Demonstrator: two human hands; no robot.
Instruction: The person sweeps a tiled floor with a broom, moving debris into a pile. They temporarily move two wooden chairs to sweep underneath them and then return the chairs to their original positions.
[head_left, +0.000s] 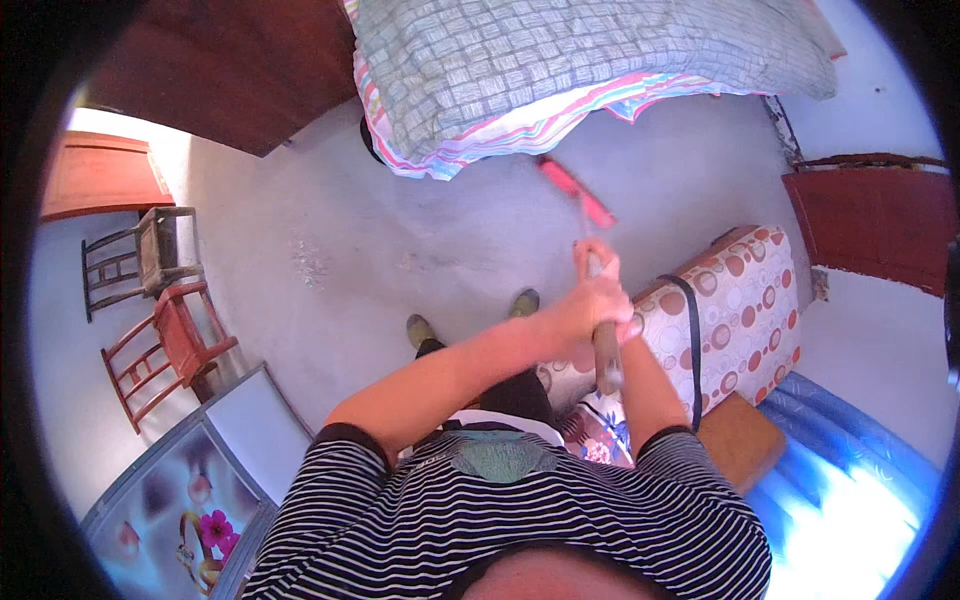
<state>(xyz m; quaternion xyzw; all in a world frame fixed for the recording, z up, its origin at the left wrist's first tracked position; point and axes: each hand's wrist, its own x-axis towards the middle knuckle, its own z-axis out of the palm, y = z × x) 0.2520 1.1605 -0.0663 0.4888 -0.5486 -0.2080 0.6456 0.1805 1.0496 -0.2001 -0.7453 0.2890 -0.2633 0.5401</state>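
Both my hands grip the pale handle (607, 360) of a long-handled floor mop or broom. My left hand (600, 304) wraps over it near its upper end. My right hand (598, 257) appears to hold it just beyond. The two hands overlap, and my right wrist is partly hidden behind the left hand. The handle's butt end points back toward my chest. Blurred, the narrow red head (576, 191) lies on the grey floor (465, 232), close to the bed's hanging sheet. Its bristles or pad cannot be made out.
Ahead is a bed with a grey woven-pattern quilt (525, 60) and striped sheet (517, 142). A strapped, circle-patterned folded mattress (735, 322) stands close on my right. Two wooden chairs (184, 330) and a picture-topped table (202, 502) are at left. A dark wooden cabinet (232, 67) stands far left.
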